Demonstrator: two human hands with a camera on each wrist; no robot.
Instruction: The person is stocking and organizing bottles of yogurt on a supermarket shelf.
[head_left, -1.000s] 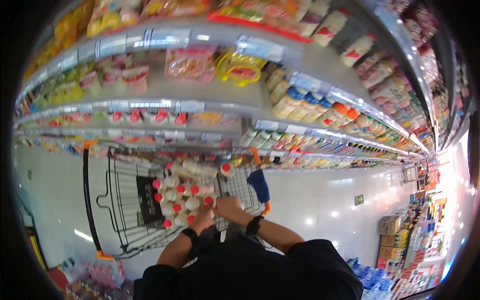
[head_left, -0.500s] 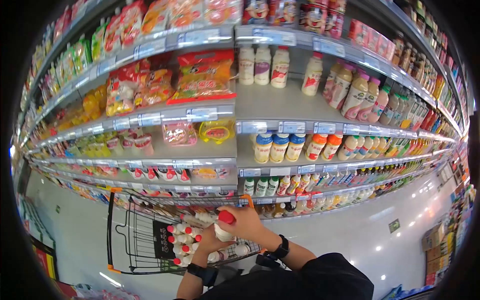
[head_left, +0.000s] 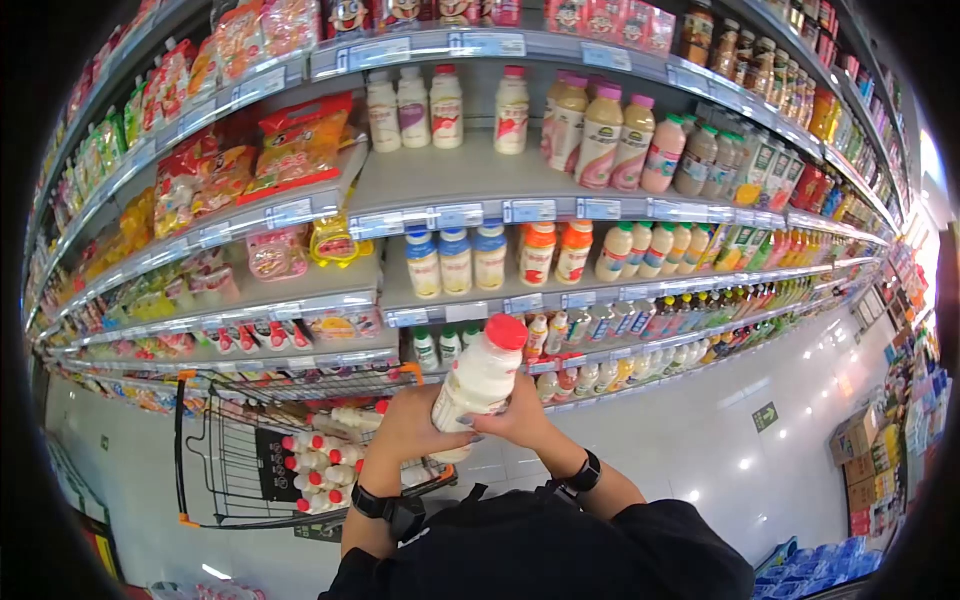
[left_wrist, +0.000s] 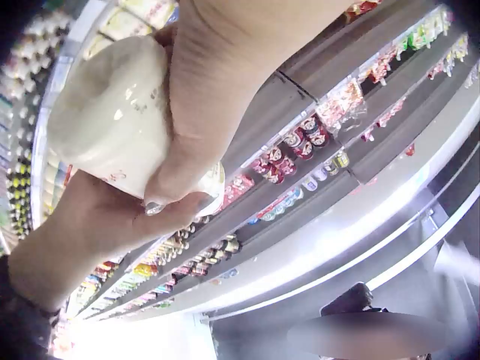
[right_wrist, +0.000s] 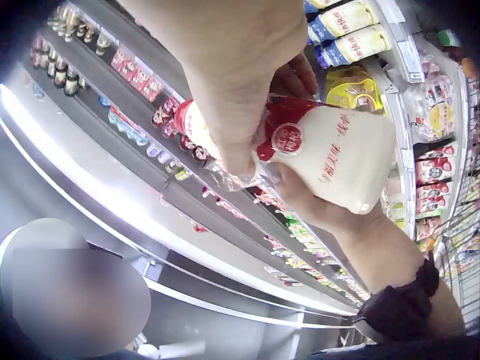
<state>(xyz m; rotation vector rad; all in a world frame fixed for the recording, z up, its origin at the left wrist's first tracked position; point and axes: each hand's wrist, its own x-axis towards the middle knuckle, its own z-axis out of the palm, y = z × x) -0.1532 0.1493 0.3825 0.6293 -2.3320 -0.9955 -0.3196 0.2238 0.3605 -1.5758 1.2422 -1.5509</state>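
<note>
A white milk-drink bottle with a red cap is held up in front of the shelves, tilted, its cap end toward the shelf. My left hand grips its lower left side, and my right hand holds the right side, thumbs close together on the near face. In the right wrist view, red printing and a round red logo show on the bottle. Its pale base end faces the camera in the left wrist view, where the bottle sits between both hands.
A shopping cart stands to the left, with several red-capped bottles lying in it. On the middle shelf stand similar white bottles, a single red-capped one and pink-capped bottles. Blue-capped bottles fill the shelf below.
Both hands were low over the cart's bottles a second ago. They have lifted one red-capped bottle up and out toward the shelves. The head view has tilted up and turned right.
</note>
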